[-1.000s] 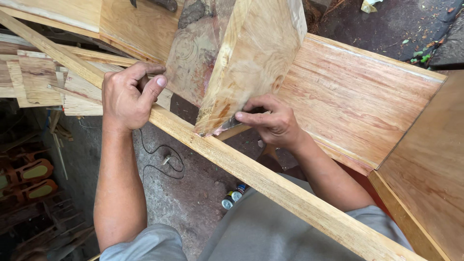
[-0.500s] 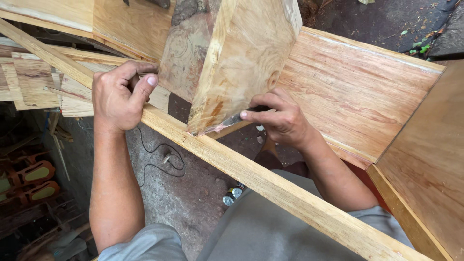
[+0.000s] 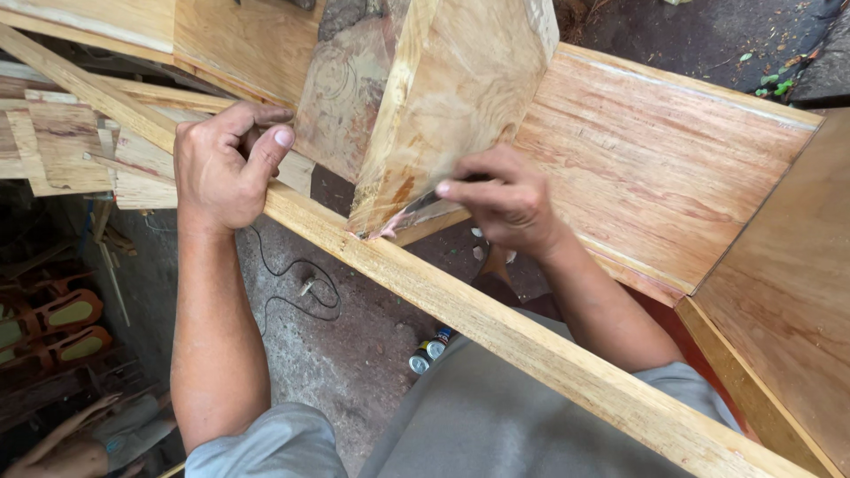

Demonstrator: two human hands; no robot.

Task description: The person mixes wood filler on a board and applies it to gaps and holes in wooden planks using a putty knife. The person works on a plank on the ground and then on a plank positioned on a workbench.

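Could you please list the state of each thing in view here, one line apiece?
Left hand: closed on the long wooden rail.
Right hand: pinching a thin tool at the block's lower edge.
Wooden block: tilted, bottom corner on the rail.
Black cord: lying loose on the floor.

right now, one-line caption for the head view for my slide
Left hand grips a long wooden rail while the right hand marks a board's lower edge.

This is a rough woodworking workshop. Raw plywood panels (image 3: 655, 159) and a long timber rail (image 3: 496, 327) fill the view, offcuts (image 3: 62, 146) lie stacked at left, and an electric cord (image 3: 297, 283) trails over the bare concrete floor (image 3: 354, 354).
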